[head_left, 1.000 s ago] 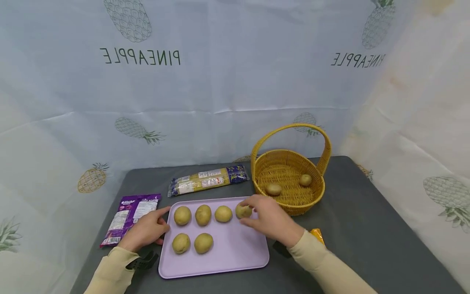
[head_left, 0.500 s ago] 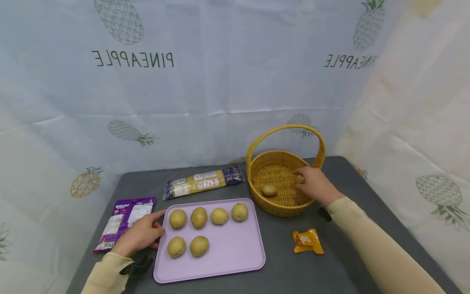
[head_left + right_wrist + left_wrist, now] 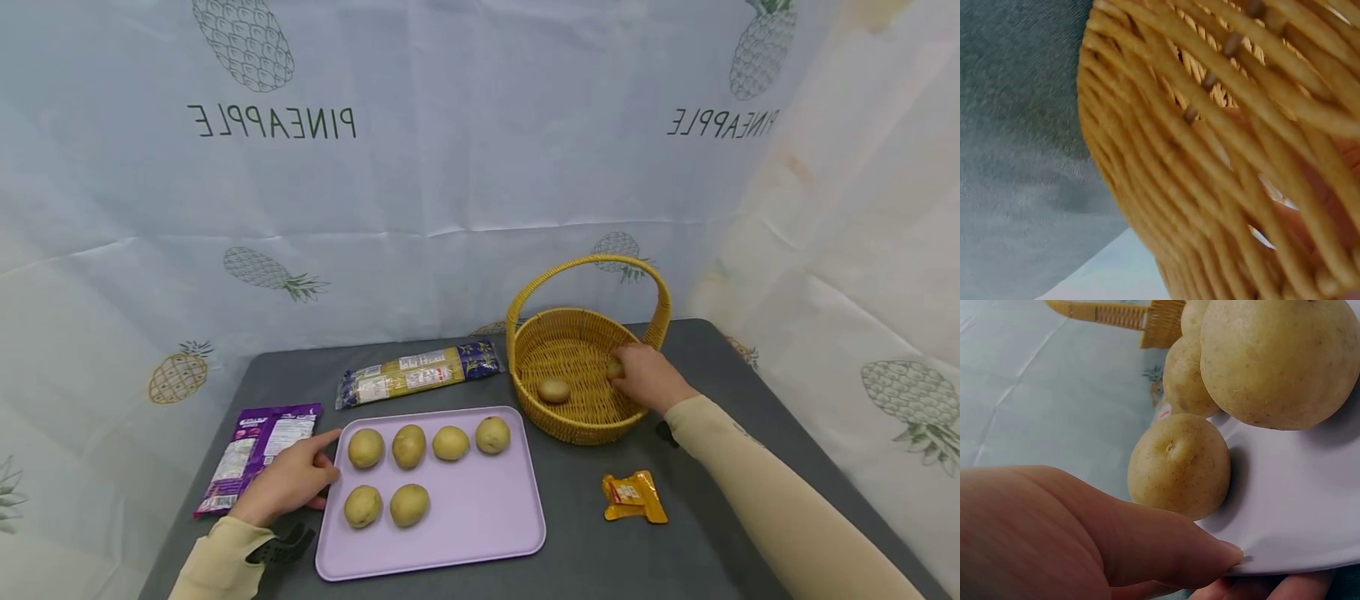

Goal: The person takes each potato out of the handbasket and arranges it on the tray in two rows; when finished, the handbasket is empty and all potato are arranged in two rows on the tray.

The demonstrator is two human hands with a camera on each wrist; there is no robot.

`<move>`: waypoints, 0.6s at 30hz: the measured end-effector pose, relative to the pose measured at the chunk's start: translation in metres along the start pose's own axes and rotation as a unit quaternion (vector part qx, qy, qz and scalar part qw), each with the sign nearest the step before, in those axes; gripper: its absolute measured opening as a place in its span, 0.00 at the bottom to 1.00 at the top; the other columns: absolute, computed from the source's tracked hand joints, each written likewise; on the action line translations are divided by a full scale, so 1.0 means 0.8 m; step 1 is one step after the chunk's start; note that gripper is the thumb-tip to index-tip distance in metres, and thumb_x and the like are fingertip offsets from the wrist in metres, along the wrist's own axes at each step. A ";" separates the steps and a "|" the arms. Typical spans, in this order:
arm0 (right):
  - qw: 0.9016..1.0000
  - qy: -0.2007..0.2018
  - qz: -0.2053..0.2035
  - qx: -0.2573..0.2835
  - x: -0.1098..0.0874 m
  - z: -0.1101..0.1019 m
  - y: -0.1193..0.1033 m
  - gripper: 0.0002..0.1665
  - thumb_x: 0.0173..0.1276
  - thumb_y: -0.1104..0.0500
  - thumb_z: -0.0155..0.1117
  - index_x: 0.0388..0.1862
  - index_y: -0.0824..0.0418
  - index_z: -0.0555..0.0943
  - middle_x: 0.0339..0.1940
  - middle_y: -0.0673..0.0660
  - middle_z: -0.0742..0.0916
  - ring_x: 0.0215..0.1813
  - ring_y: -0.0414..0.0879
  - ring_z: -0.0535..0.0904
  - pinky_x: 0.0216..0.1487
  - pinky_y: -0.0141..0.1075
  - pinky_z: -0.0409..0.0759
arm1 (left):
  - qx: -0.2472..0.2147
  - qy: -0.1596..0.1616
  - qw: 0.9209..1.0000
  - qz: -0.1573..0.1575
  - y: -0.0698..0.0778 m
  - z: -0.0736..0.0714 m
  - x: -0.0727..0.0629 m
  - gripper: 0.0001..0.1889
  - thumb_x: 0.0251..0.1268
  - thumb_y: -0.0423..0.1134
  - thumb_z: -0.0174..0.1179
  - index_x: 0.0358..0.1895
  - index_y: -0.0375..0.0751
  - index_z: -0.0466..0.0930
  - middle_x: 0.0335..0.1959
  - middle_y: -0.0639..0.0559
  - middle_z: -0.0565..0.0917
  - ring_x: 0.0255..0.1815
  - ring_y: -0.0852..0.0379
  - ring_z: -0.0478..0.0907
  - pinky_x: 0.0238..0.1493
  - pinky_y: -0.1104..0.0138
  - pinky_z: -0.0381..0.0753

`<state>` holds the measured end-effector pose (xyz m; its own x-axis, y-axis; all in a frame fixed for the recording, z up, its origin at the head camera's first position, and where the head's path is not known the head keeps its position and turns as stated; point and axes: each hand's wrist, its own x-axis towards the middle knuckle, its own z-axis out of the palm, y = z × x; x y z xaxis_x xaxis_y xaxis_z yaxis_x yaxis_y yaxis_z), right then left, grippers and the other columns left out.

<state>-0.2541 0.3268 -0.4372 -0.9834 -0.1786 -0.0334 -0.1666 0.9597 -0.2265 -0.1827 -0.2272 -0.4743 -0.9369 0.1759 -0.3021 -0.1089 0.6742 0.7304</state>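
At the tray's left rim my left hand [image 3: 291,479] pinches the lilac tray [image 3: 480,533]; the left wrist view shows the thumb [image 3: 1172,547] on the rim and fingertips below it. Several potatoes [image 3: 408,505] lie on the tray in two rows, a back row and a shorter front one. My right hand [image 3: 651,379] reaches into the wicker basket [image 3: 577,429] and grips a potato [image 3: 615,369], mostly hidden by the fingers. Another potato [image 3: 554,390] rests on the basket floor. Basket weave [image 3: 1166,156] fills most of the right wrist view, the hand only glimpsed through gaps.
Behind the tray lies a long pasta packet [image 3: 420,374]. A purple bag [image 3: 258,454] is left of the tray, partly under the left forearm. An orange wrapped packet [image 3: 634,497] lies right of the tray. The basket's tall handle [image 3: 588,261] arches over it.
My right hand has let go of the potato at the tray's back right and moved right into the basket, onto a potato there. The left hand has stayed at the tray rim.
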 end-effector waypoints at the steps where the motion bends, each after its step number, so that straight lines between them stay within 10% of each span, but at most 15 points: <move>1: 1.000 0.001 -0.001 -0.002 0.001 0.001 0.000 0.13 0.73 0.66 0.69 0.53 0.71 0.84 0.31 0.57 0.81 0.30 0.48 0.72 0.31 0.40 0.67 | 0.001 0.001 1.000 0.001 0.000 0.000 0.000 0.41 0.64 0.27 0.62 0.83 0.28 0.62 0.37 0.44 0.79 0.33 0.53 0.81 0.29 0.60 0.91; 18: 0.999 0.020 0.017 0.039 0.000 0.004 0.002 0.04 0.76 0.65 0.64 0.42 0.66 0.84 0.24 0.56 0.81 0.24 0.46 0.74 0.28 0.37 0.71 | 0.000 0.007 1.000 0.002 -0.001 0.001 -0.001 0.40 0.64 0.27 0.62 0.82 0.28 0.63 0.36 0.44 0.79 0.32 0.52 0.81 0.28 0.60 0.91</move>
<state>-0.2538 0.3275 -0.4406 -0.9907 -0.1360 -0.0045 -0.1284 0.9449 -0.3010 -0.1818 -0.2271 -0.4754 -0.9419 0.1681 -0.2909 -0.1058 0.6734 0.7317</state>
